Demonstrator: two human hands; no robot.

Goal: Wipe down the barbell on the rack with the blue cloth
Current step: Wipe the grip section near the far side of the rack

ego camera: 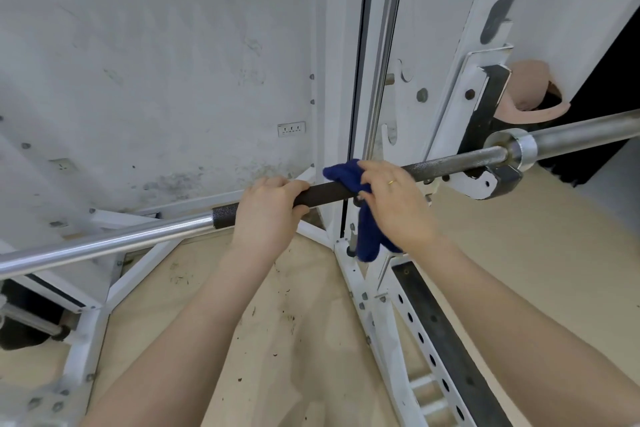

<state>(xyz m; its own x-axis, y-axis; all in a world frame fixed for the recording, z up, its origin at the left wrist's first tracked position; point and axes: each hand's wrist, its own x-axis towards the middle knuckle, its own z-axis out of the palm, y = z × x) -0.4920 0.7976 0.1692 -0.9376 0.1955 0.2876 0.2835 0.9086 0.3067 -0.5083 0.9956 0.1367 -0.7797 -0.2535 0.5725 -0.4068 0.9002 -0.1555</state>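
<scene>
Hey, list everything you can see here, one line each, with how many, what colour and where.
barbell: one, chrome with dark knurled sections, lying across the view from lower left to right, resting on the rack
blue cloth: one, dark blue, draped over the barbell at centre, one end hanging below it
rack: one, white frame with holes, upright at centre and right
collar: one, silver, on the barbell at right
wall: one, white and stained, behind at left
wall socket: one, white, low on the wall
floor: tan, speckled with dirt, below
left hand: one, gripping the dark knurled barbell section
right hand: one, ring on a finger, holding the blue cloth against the barbell
</scene>
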